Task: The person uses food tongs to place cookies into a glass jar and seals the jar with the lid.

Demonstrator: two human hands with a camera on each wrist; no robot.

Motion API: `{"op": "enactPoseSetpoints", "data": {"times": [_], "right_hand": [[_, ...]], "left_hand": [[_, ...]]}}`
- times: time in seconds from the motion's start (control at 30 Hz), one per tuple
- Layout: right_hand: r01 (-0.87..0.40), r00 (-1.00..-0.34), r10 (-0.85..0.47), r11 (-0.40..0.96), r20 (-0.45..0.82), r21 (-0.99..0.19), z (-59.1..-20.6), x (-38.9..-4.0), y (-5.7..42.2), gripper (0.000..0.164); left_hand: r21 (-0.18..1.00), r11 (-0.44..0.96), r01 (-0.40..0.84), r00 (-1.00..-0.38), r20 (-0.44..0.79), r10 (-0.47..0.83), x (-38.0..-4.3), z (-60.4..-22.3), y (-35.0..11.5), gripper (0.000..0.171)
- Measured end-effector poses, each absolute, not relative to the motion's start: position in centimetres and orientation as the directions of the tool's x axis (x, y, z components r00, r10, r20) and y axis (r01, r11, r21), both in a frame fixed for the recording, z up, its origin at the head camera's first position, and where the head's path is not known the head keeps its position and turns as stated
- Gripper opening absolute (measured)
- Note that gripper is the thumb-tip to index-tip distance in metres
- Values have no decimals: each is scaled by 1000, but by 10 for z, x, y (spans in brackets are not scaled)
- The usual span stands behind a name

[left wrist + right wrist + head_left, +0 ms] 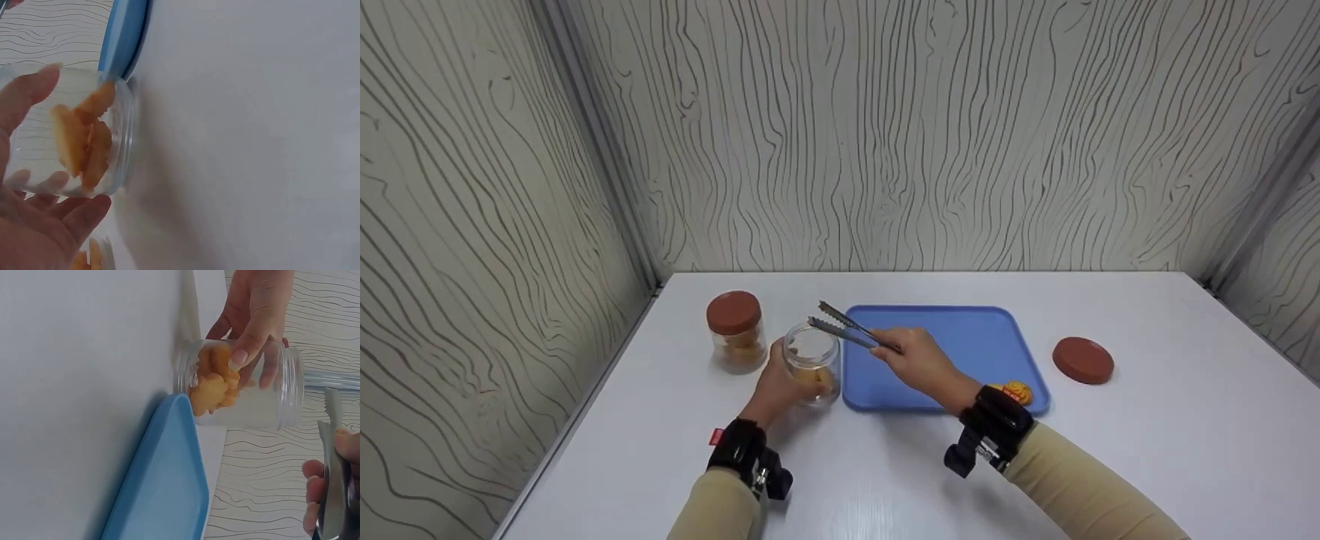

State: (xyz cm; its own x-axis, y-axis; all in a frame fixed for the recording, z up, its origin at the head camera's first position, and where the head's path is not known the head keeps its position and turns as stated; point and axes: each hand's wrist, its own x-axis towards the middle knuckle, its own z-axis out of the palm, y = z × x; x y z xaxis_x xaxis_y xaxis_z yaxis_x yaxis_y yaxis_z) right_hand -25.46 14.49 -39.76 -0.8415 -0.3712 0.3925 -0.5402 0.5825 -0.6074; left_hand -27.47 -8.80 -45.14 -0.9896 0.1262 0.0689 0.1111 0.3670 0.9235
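Note:
In the head view my left hand (775, 390) grips a clear, lidless jar (832, 369) from its left side, thumb and fingers spread round the wall. Several golden-brown cookies (70, 140) lie at the bottom of this jar, as the left wrist view shows. My right hand (919, 364) holds metal tongs (844, 334) with serrated tips. These tips are slightly apart with nothing between them, just above the jar's mouth. In the right wrist view the jar stands upright beside the corner of a blue tray (169, 489).
A second jar with a red-brown lid (733, 313) and cookies inside stands to the left. On the tray's near right corner lies a yellow swirled piece (1018, 391) with a red label, partly hidden by my right wrist. A loose red-brown lid (1083, 360) rests right of the tray.

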Motion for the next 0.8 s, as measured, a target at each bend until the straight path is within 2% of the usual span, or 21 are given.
{"op": "enactPoseSetpoints", "data": {"times": [0.43,0.63,0.8], "right_hand": [[-507,-862,-346,595,371,-624,-397,-249,172,33],[-496,-868,-336,592,365,-635,-396,-243,185,34],[-492,-871,-327,594,368,-637,-397,-236,198,36]], "left_hand": [[958,287,18,-990,-24,141,-274,-449,-89,105],[972,233,41,-993,14,116,-275,-448,-85,99],[955,287,71,-995,46,91,-277,-449,-84,99]]}}
